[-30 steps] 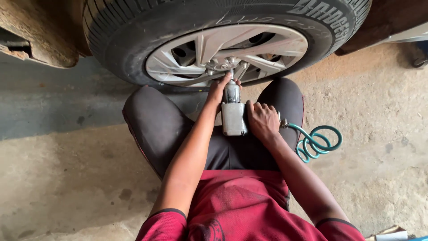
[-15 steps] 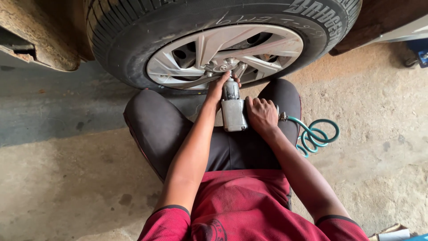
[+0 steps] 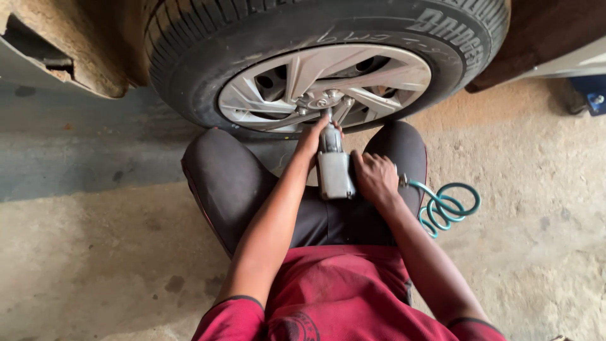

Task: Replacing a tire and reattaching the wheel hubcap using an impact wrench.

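A car wheel fills the top of the view: a black tyre (image 3: 189,57) around a silver alloy rim (image 3: 379,76) with angular spokes, standing on a rough concrete floor (image 3: 95,252). At the hub, lug nuts (image 3: 302,110) ring the centre cap. To the left of the tyre hangs a rust-brown wheel-arch panel (image 3: 82,44); at the far right edge sits part of a blue object (image 3: 590,95), too cut off to identify.

The person squats facing the wheel, knees in dark trousers (image 3: 221,183) on either side of the arms, a red shirt (image 3: 341,290) at the bottom of the frame.

Between the knees, a grey air impact wrench (image 3: 334,170) points up at the hub, its socket end touching the lower part of the lug-nut ring. A teal coiled hose (image 3: 448,208) runs off from the tool's right side and lies looped on the floor beside the right knee.

The left hand (image 3: 312,136) is curled closed around the narrow front barrel of the wrench, just below the rim. The right hand (image 3: 374,177) is wrapped shut over the tool's rear grip, fingers (image 3: 358,164) pressed against the body; the trigger finger is hidden.
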